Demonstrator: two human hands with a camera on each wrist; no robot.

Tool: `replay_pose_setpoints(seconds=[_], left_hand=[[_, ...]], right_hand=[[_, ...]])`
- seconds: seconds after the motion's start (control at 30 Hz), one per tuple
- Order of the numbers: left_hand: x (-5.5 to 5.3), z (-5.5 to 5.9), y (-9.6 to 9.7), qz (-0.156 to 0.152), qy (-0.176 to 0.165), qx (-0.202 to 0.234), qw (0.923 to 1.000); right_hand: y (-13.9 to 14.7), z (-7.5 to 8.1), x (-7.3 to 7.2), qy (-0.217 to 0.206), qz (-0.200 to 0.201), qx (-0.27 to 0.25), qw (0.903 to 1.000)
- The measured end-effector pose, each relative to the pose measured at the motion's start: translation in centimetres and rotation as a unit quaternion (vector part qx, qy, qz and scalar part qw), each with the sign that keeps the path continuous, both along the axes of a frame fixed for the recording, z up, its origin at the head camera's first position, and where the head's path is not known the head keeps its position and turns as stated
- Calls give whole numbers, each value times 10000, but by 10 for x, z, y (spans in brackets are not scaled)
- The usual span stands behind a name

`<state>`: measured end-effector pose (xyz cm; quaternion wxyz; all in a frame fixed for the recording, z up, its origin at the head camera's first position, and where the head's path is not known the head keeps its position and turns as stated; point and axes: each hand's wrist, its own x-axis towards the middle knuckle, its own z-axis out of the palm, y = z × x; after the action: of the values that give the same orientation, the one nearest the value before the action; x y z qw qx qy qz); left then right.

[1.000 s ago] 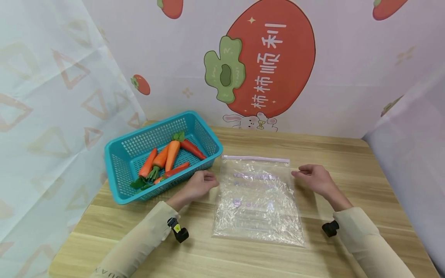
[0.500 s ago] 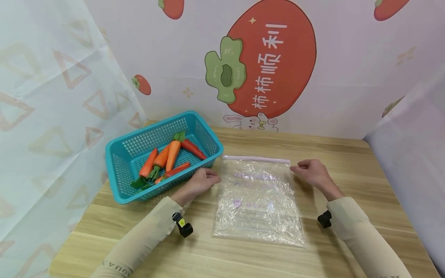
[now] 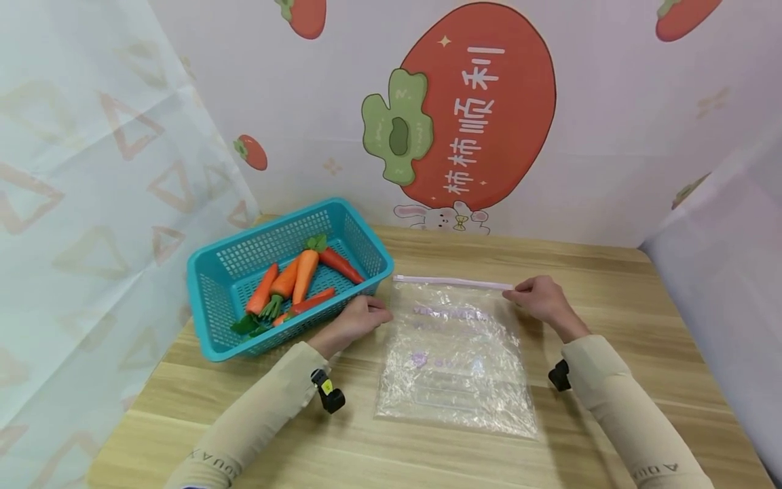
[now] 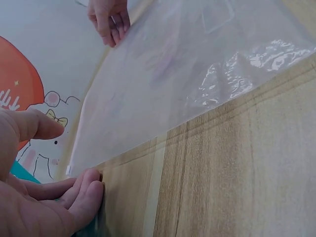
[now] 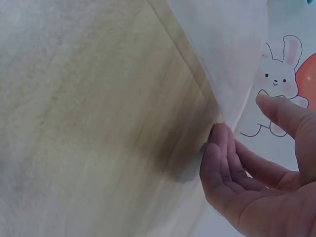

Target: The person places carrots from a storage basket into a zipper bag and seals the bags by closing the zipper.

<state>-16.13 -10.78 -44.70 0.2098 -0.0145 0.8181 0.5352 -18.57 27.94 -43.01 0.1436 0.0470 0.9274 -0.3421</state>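
A clear zip bag [image 3: 455, 380] with a pale purple slider strip [image 3: 452, 280] lies flat on the table. At its upper right corner is my right hand [image 3: 540, 299]. In the right wrist view its fingertips [image 5: 219, 136] touch the bag's edge, while the thumb stands apart from them. My left hand [image 3: 356, 320] is close beside the bag's left edge, near its upper corner. The left wrist view shows its thumb and fingers [image 4: 86, 195] spread apart, holding nothing; whether they touch the bag, I cannot tell.
Left of the bag stands a blue-green plastic basket [image 3: 204, 305] with carrots [image 3: 305, 272] and red chili peppers [image 3: 341, 263] inside, right behind my left hand. The wooden table [image 3: 305, 441] ends at a printed backdrop [image 3: 305, 102] at the back.
My right hand has moved left and slightly away from me, reaching the bag's upper right corner. The left hand has shifted a little to the right. The basket has stayed put.
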Motion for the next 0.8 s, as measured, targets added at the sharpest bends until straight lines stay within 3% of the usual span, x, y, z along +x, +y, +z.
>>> replay_pose_setpoints(seconds=[0.33, 0.57, 0.8], left_hand=[[-3, -8, 3, -206, 91, 288, 9993], [-4, -14, 10, -86, 282, 494, 9983], [-2, -13, 15, 10, 541, 601, 9967]], right_hand=[[7, -6, 2, -252, -72, -597, 9979], [17, -2, 11, -423, -76, -806, 9958], [23, 5, 22, -324, -41, -1008, 9944]])
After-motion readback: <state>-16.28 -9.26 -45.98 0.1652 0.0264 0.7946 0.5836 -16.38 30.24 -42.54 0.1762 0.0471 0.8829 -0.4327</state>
